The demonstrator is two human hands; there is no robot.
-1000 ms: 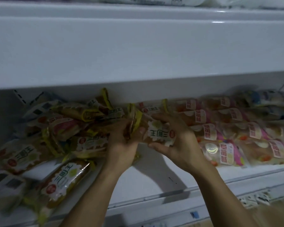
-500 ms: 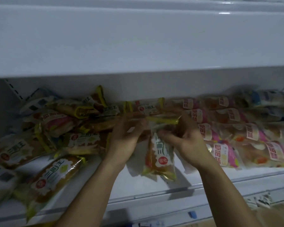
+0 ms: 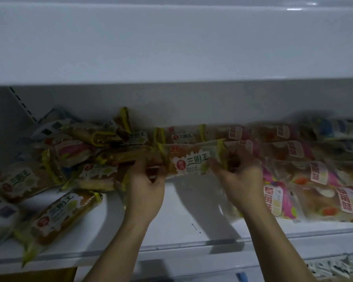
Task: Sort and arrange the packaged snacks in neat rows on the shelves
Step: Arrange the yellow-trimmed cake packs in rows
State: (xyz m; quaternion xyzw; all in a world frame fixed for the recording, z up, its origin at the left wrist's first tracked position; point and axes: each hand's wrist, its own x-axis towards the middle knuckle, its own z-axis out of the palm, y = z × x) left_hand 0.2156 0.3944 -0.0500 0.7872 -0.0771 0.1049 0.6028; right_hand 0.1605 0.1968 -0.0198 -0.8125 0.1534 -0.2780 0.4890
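Each hand pinches one end of a yellow-trimmed snack pack (image 3: 190,161): left hand (image 3: 146,186) on its left seam, right hand (image 3: 239,180) on its right. It's held level over the shelf (image 3: 171,226), just in front of a matching pack (image 3: 181,136). Best lowered flat and parallel, beside the pink row (image 3: 314,180); bare shelf lies in front, the loose pile (image 3: 69,159) crowds the left

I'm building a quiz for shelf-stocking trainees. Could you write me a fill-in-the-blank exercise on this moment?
1. The left hand and right hand hold one yellow-trimmed packet by its two ____.
2. The held packet lies ____, not upright.
3. The neat rows to the right of the right hand are packets trimmed in ____.
4. The untidy pile lies to the ____ of the left hand.

Missing words: ends; sideways; pink; left
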